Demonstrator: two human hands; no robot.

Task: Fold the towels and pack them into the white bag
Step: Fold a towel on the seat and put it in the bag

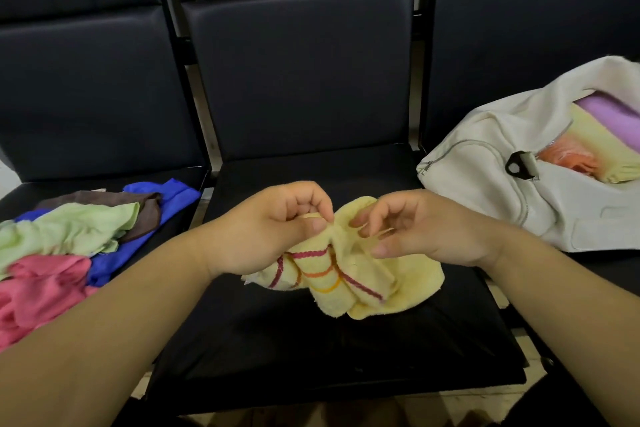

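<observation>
Both hands are holding a crumpled yellow towel with red and orange stripes just above the middle black seat. The left hand is pinching the towel's upper edge between thumb and forefinger, with the other fingers curled in. The right hand is gripping the same edge close beside it, fingers bent and thumb pressing into the cloth. The rest of the towel is hanging bunched below the hands. On the seat to the left, loose towels are lying in a heap: a green towel on top, a pink towel nearest the person, a blue towel and a brown towel underneath. On the seat to the right, the white bag is lying unzipped, showing a purple towel, a pale yellow cloth and an orange cloth inside.
</observation>
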